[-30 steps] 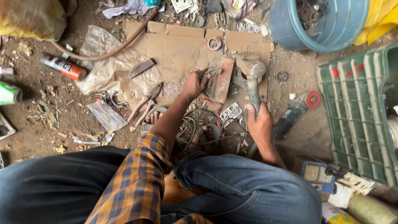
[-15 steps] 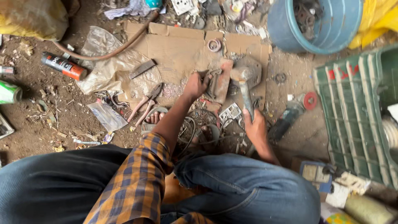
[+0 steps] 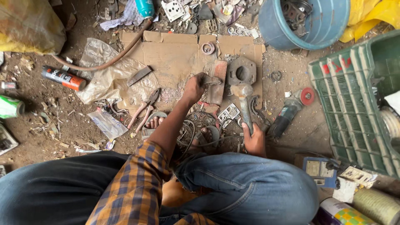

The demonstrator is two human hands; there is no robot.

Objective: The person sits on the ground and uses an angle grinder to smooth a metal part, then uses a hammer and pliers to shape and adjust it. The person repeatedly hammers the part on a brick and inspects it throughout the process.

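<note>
Lowered since earlier, hammer in the clenched right hand; left hand gripped a rusty bar at twelve o'clock — fingers risked a glancing blow.

I count two hands: my left hand and my right hand. One hammer, one flat metal piece, one ring-shaped casting, one pair of pliers, one angle grinder, one blue bucket, one green crate, one spray can.
</note>
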